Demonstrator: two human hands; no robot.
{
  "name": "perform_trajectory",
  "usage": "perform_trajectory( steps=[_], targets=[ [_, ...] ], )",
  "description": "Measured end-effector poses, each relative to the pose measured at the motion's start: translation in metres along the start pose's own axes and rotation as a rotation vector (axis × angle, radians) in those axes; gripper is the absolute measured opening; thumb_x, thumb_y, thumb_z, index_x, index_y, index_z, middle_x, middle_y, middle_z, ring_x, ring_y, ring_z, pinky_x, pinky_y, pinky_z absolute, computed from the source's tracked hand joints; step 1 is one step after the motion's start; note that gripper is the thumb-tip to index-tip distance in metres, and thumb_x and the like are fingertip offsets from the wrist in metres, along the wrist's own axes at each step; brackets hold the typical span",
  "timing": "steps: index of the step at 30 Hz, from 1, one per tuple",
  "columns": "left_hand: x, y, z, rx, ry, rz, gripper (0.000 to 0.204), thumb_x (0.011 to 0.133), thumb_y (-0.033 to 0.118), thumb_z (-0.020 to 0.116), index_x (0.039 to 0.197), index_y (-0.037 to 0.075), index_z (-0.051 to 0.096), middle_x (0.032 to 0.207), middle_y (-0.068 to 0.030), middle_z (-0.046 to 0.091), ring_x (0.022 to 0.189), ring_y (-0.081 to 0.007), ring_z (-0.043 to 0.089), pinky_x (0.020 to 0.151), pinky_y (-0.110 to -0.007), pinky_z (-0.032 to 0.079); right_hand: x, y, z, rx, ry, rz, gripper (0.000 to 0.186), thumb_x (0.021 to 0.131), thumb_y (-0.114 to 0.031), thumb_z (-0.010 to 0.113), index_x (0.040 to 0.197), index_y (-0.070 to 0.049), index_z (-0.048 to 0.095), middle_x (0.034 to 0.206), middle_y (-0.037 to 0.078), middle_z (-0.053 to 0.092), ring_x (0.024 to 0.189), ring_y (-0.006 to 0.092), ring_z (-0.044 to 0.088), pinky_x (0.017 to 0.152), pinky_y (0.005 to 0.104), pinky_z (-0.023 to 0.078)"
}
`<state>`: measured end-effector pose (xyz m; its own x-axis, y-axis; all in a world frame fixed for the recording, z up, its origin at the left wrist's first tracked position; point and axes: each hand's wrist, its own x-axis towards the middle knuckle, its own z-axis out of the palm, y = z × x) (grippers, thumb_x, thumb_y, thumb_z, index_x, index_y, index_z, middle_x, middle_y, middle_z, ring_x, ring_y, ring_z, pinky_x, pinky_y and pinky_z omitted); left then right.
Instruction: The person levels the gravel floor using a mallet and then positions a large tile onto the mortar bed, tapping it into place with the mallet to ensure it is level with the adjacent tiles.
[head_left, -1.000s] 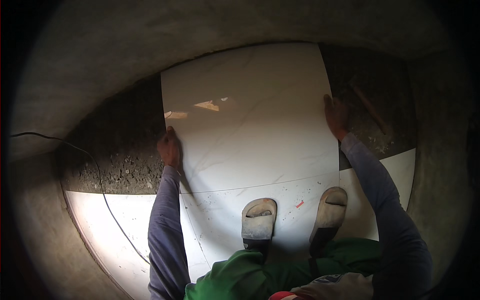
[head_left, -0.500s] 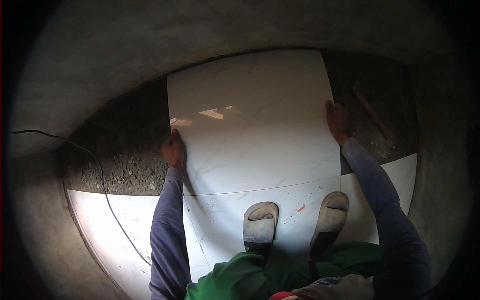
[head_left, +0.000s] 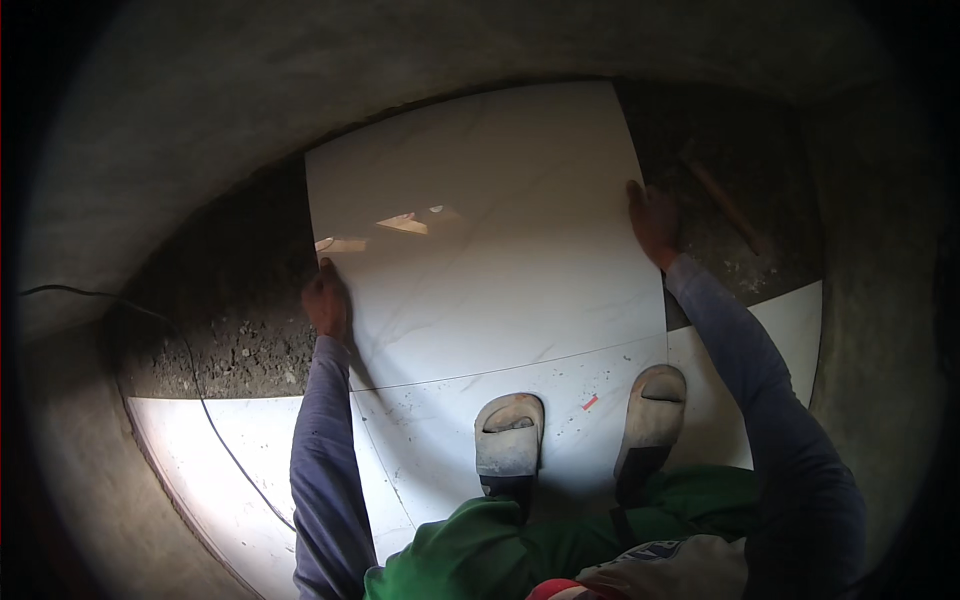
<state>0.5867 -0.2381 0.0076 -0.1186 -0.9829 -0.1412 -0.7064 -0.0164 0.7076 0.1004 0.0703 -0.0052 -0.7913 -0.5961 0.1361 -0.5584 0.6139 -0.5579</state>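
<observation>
A large, glossy white floor tile [head_left: 480, 240] with faint grey veins lies in front of my feet. A thin dark seam separates its near edge from the laid tiles [head_left: 560, 385] that I stand on. My left hand [head_left: 326, 300] grips the tile's left edge, thumb along the rim and the other fingers mostly hidden. Farther forward on the opposite edge, my right hand [head_left: 655, 225] holds on with its thumb at the rim, its fingers in shadow. Whether fingertips reach under the tile I cannot tell.
Rough, dark ground with crumbly mortar [head_left: 240, 355] borders the tile on the left. A hammer with a wooden handle [head_left: 725, 205] lies on the dark ground at right. A black cable [head_left: 205, 405] crosses the left side. Bare walls [head_left: 400, 50] enclose the space. My slippers [head_left: 510, 435] rest on tile.
The whole view has shifted left and tilted slightly. Both hands keep their places on the tile's edges, and no clear movement of the tile against the laid ones shows.
</observation>
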Motion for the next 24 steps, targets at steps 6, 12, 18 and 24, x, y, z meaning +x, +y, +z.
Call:
perform_trajectory(
  steps=[6, 12, 18, 24],
  targets=[
    [0.007, -0.011, 0.001, 0.017, 0.013, -0.024, 0.058, 0.105, 0.047, 0.054, 0.091, -0.006, 0.072, 0.071, -0.0037, 0.061, 0.071, -0.0131, 0.048, 0.066, -0.035, 0.043, 0.004, -0.002, -0.004, 0.021, -0.093, 0.107, 0.054, 0.101, -0.045, 0.053, 0.087, 0.003, 0.072, 0.085, 0.03, 0.07, 0.088, 0.0485, 0.07, 0.076, 0.051, 0.053],
    [0.017, -0.032, 0.004, -0.059, -0.023, 0.1, 0.07, 0.101, 0.06, 0.054, 0.085, -0.008, 0.065, 0.069, -0.0084, 0.062, 0.07, -0.0158, 0.047, 0.065, -0.038, 0.042, 0.017, -0.012, -0.018, -0.139, -0.313, 0.101, 0.06, 0.101, -0.048, 0.047, 0.094, 0.005, 0.074, 0.094, 0.032, 0.071, 0.094, 0.0489, 0.07, 0.084, 0.0543, 0.053],
    [0.036, -0.031, -0.028, 0.079, -0.282, 0.062, 0.064, 0.098, 0.059, 0.061, 0.094, -0.004, 0.071, 0.081, -0.0047, 0.066, 0.076, -0.0144, 0.052, 0.07, -0.035, 0.044, 0.027, -0.042, -0.049, -0.272, -0.422, 0.064, 0.055, 0.1, -0.043, 0.051, 0.091, 0.005, 0.075, 0.088, 0.033, 0.07, 0.09, 0.0509, 0.07, 0.086, 0.0552, 0.054],
    [0.036, 0.008, -0.043, 0.502, -0.237, 0.065, 0.06, 0.093, 0.058, 0.068, 0.106, -0.001, 0.073, 0.097, -0.0156, 0.073, 0.094, -0.0298, 0.068, 0.087, -0.042, 0.051, 0.024, -0.051, -0.048, -0.38, -0.2, -0.255, 0.05, 0.099, -0.036, 0.056, 0.124, 0.007, 0.063, 0.127, 0.037, 0.06, 0.125, 0.0501, 0.056, 0.104, 0.0543, 0.045]
  ],
)
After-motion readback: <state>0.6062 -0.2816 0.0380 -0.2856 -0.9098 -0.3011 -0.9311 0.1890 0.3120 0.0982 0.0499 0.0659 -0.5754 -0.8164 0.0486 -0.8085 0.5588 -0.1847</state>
